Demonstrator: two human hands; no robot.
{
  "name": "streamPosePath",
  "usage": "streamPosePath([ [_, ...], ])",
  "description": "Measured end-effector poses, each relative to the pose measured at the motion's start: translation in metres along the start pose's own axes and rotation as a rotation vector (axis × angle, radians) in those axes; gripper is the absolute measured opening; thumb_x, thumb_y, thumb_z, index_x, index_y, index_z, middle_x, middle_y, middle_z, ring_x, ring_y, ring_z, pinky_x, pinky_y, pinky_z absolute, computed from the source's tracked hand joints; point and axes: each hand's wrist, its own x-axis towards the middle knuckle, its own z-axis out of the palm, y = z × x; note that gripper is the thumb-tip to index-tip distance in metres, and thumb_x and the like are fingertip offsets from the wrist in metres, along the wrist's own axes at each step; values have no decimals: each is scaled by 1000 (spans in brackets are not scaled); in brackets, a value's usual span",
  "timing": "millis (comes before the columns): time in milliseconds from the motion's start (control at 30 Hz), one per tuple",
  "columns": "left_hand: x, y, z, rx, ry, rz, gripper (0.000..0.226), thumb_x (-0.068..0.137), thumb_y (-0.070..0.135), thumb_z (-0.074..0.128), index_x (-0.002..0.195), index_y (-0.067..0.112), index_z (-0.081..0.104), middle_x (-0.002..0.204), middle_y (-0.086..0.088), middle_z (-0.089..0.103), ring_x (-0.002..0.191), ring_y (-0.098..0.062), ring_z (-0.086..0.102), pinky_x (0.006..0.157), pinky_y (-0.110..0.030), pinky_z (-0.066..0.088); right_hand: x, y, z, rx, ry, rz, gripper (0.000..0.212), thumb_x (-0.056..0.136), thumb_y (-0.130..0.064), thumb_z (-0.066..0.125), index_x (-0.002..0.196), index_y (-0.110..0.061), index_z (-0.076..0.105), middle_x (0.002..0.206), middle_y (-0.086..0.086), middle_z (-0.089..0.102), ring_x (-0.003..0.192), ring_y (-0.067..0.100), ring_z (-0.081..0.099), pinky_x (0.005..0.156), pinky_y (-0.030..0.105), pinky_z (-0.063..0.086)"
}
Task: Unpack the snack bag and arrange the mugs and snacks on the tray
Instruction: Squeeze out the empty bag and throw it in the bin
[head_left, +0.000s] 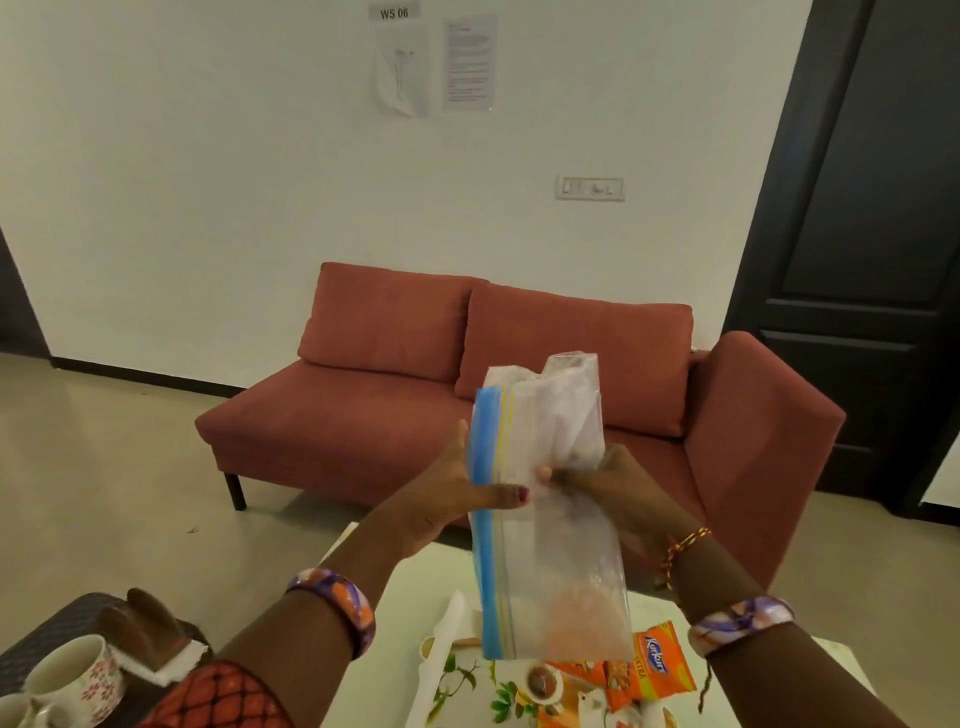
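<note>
I hold a clear zip bag (556, 561) with a blue and yellow seal strip upright in front of me; it looks empty and partly folded. My left hand (452, 499) pinches its sealed edge with the thumb across it. My right hand (613, 488) grips the bag's other side. Below the bag lies a floral tray (467, 686) with an orange snack packet (660, 665) and other snack packs (582, 686) on it. White floral mugs (78, 675) stand at the lower left, off the tray.
A white table (410, 587) carries the tray. A white napkin (447, 639) lies across the tray's left part. A brown object on white foam (145, 634) sits by the mugs on a dark surface. A red sofa (519, 395) stands beyond the table.
</note>
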Motion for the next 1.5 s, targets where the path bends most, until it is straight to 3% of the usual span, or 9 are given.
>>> streamPosePath([
  [233, -3, -20, -22, -141, 229, -39, 40, 64, 5, 75, 102, 6, 64, 96, -14, 71, 88, -30, 68, 78, -45, 58, -1, 6, 5, 154, -132, 4, 25, 81, 0, 63, 98, -18, 67, 91, 1, 76, 82, 17, 72, 70, 35, 60],
  [333, -7, -16, -18, -244, 215, -43, 10, 81, -3, 57, 78, 4, 63, 68, -5, 68, 67, -15, 65, 66, -24, 56, 0, 9, 9, 212, -129, -40, 36, 80, 15, 53, 84, -15, 73, 83, 2, 76, 75, 16, 71, 64, 30, 59],
  [533, -8, -11, -13, -520, 244, -121, 32, 96, 8, 31, 73, 13, 52, 67, -2, 60, 68, -15, 49, 62, -25, 45, 5, 8, 22, 246, 59, -104, 19, 74, 24, 45, 65, 13, 57, 78, 5, 69, 71, 18, 65, 58, 24, 54],
  [700, -6, -28, -28, -568, 21, -307, 80, 78, 76, 17, 95, 20, 72, 102, -9, 73, 106, -33, 61, 90, -49, 47, 22, 8, 16, -81, 294, -302, 57, 64, 27, 43, 38, -21, 59, 86, -4, 65, 88, 18, 60, 85, 34, 48],
  [833, -4, -26, -26, -442, 16, -298, 70, 56, 70, 57, 107, 22, 63, 106, -6, 72, 102, -29, 65, 76, -46, 56, 27, 7, 22, -330, 326, -409, 64, 60, 27, 42, 38, -32, 54, 85, -6, 62, 82, 1, 56, 77, 18, 43],
  [967, 10, -29, -25, -366, 198, -308, 50, 71, 20, 70, 116, 1, 57, 99, -11, 67, 91, -26, 62, 79, -40, 52, 27, 6, 26, -259, 301, -333, 42, 69, 25, 40, 69, -3, 71, 91, -3, 63, 86, 10, 57, 75, 15, 45],
  [1133, 37, -36, -25, -322, 361, -225, 25, 76, -5, 62, 98, 8, 59, 80, -6, 63, 58, -17, 65, 44, -22, 54, 15, 17, 18, 239, 144, 32, 22, 92, -25, 49, 113, -26, 56, 115, 10, 62, 98, 21, 58, 75, 35, 52],
  [1233, 58, -49, -13, -260, 387, -218, 26, 77, -4, 62, 96, 13, 57, 81, -4, 61, 69, -18, 58, 49, -22, 54, 5, 41, 13, 284, 14, 259, 75, 70, -56, 65, 137, -38, 35, 134, 6, 54, 112, 28, 59, 83, 49, 56],
  [1500, 77, -104, 79, 105, -48, -202, 23, 79, -4, 59, 93, 12, 65, 85, -6, 64, 76, -17, 61, 68, -31, 53, -34, 99, -7, 104, 219, 316, 82, 80, -8, 69, 145, -29, 24, 146, -3, 38, 127, 10, 41, 92, 25, 50],
])
